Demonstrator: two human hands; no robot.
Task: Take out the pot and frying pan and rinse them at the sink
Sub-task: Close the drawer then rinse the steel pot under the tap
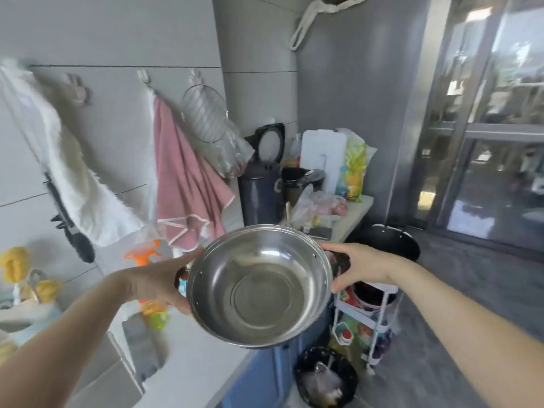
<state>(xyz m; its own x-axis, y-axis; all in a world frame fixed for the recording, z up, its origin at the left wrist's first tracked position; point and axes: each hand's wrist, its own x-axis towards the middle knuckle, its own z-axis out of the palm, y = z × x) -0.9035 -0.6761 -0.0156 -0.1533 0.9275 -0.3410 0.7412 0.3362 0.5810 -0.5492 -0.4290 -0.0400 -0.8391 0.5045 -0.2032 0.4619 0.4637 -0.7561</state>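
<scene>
Clearly the steel pot (259,285) was in the air over the counter's (191,357) front edge — stiff, empty, probably light, its polished wall slippery. My left hand (159,282) and right hand (360,267) curled round its two side handles — the surest hold.

A pale countertop (203,348) runs along the tiled wall above blue cabinet fronts. On it near the wall stand an orange spray bottle (144,256) and a small green item, blurred. At the far end sit a dark bin-like container (260,195) with its lid raised, a black cooker (297,181), a white cutting board (322,157) leaning upright, and plastic bags (318,206). On the grey floor (471,290) stand a white wire rack (371,325) and a black waste bin (325,378).
</scene>
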